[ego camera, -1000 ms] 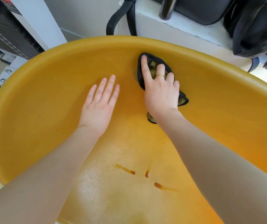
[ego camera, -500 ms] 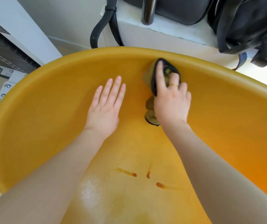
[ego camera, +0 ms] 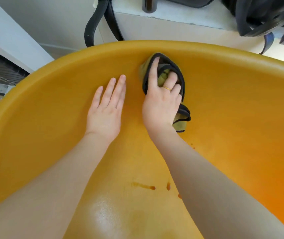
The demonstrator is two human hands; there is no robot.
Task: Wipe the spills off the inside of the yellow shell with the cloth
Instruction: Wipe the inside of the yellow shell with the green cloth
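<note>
We see a smooth, glossy yellow shell (ego camera: 51, 118); the left hand (ego camera: 106, 111) lies flat on it, while the right hand (ego camera: 162, 100) seemingly bunches the black-edged olive cloth (ego camera: 163, 76).

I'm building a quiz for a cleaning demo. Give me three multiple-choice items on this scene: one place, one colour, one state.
1. Where is the olive cloth with black edging?
A. high on the far wall
B. on the floor
C. by the drips

2. What colour are the spilled drips on the yellow plastic shell?
A. white
B. brown
C. blue

3. How does the left hand lie?
A. fisted
B. gripping the cloth
C. flat, fingers straight

A: the right hand holds it below the rim. B: amber-brown beads. C: palm on the shell.
</note>
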